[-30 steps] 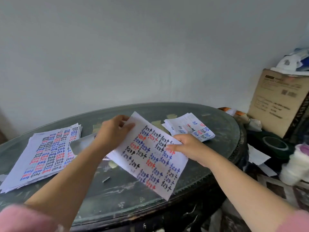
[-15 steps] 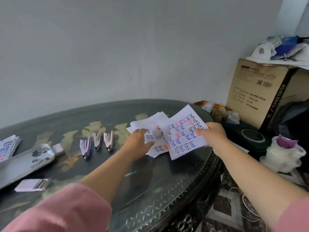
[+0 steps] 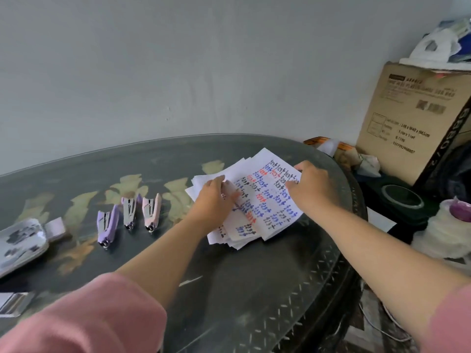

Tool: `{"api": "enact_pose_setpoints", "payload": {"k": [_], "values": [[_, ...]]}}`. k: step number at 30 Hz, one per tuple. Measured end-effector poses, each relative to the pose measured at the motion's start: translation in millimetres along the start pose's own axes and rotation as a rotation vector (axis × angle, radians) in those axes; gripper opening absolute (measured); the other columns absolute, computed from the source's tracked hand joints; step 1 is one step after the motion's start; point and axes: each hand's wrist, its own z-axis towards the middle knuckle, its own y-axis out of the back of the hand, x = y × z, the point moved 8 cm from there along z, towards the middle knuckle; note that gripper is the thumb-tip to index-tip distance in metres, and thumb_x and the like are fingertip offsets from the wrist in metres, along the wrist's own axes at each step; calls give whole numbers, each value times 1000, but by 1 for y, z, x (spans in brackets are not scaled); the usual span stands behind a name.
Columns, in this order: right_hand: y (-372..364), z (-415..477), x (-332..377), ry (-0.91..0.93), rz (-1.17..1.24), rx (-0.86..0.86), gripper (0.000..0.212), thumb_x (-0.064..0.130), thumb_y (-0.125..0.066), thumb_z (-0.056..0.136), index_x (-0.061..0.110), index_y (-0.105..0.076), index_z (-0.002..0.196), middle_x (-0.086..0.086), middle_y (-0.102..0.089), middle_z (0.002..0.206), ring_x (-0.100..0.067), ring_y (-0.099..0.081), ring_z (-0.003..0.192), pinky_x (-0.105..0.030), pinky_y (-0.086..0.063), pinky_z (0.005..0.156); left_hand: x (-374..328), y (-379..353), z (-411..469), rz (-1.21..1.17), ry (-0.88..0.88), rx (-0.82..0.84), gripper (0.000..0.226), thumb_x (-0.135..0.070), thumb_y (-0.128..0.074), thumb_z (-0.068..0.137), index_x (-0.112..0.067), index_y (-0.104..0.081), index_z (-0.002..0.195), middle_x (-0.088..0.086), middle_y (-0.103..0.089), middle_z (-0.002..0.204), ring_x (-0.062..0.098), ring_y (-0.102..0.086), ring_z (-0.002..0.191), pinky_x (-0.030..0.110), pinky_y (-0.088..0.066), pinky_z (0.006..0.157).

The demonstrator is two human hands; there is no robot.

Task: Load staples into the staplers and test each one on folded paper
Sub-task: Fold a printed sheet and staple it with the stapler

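left hand (image 3: 216,197): your fingers lie flat on the papers (image 3: 265,207), gripping nothing.
right hand (image 3: 309,187): you pinch their 3 o'clock edge.
papers: table's (image 3: 229,289) 2 o'clock.
staplers (image 3: 130,210): papers' 9 o'clock.

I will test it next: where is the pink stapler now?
In the head view, the pink stapler lies on the table left of centre, rightmost of three in a row, just left of the left hand on the paper pile.
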Motion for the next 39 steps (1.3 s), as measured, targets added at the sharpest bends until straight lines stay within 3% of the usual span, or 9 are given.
{"api": "enact_pose_setpoints", "payload": {"k": [5, 11, 17, 20, 24, 29, 32, 35, 39], "values": [[-14, -9, 25, 105, -235, -69, 26, 38, -58, 90, 19, -56, 109, -1, -69, 102, -25, -60, 97, -38, -32, 87, -26, 22, -10, 16, -240, -169, 50, -47, -53, 92, -20, -44, 133, -10, -52, 124, 9, -44, 119, 19, -33, 94], [-33, -23, 24, 91, -356, -49, 48, 52, -58, 87, 16, -54, 118, -10, -58, 119, -30, -49, 113, -39, -34, 93, -23, -24, 7, 498, -134, 99, 58, -52, -46, 93, -23, -36, 142, 2, -45, 143, 24, -41, 130, 39, -32, 108], [-12, -82, 56, 356, -225, -250, 29, 28, -69, 80, 12, -57, 101, -12, -53, 99, -32, -49, 92, -42, -43, 79, -17, 8, -25, 258, -139, -52, 63, -46, -44, 96, -18, -25, 149, 2, -24, 157, 22, -22, 144, 41, -16, 119], [-15, -146, 102, 573, -51, 29, 22, 41, -58, 84, 20, -59, 92, 1, -53, 95, -22, -51, 92, -36, -45, 83, 9, 59, -73, 173, -108, -185, 50, -35, -50, 95, -16, -42, 141, 2, -41, 148, 20, -36, 136, 34, -28, 114], [-36, -233, 153, 627, -19, 540, 53, 69, -40, 83, 27, -53, 113, 9, -47, 108, -11, -43, 109, -27, -36, 97, 72, 135, -159, 191, 34, -362, 34, -25, -57, 91, -16, -61, 124, -2, -57, 132, 21, -56, 116, 34, -41, 101], [-64, -286, 181, 495, -151, 619, 70, 71, -47, 80, 20, -42, 127, 0, -41, 126, -18, -43, 122, -30, -36, 97, 178, 210, -250, 334, 323, -494, 31, -27, -57, 91, -17, -64, 119, 2, -62, 127, 25, -58, 113, 41, -44, 96], [-70, -298, 186, 474, -180, 443, 54, 58, -71, 69, 20, -57, 105, -1, -52, 104, -15, -61, 96, -23, -47, 73, 216, 223, -275, 455, 380, -471, 42, -31, -54, 92, -16, -57, 131, 3, -52, 140, 24, -45, 132, 41, -32, 110], [-78, -304, 186, 497, -174, 316, 47, 44, -89, 34, 23, -61, 65, 5, -49, 67, -11, -58, 47, -16, -26, 43, 229, 216, -283, 455, 385, -411, 52, -41, -39, 97, -21, -39, 145, -3, -31, 154, 15, -21, 145, 34, -12, 119], [-87, -302, 201, 369, -80, 346, 26, 45, -59, 87, 22, -58, 100, 5, -42, 96, -15, -59, 91, -20, -33, 67, 231, 212, -280, 443, 347, -388, 54, -44, -26, 99, -26, -27, 149, -9, -20, 158, 11, -10, 147, 34, -5, 119]]}}
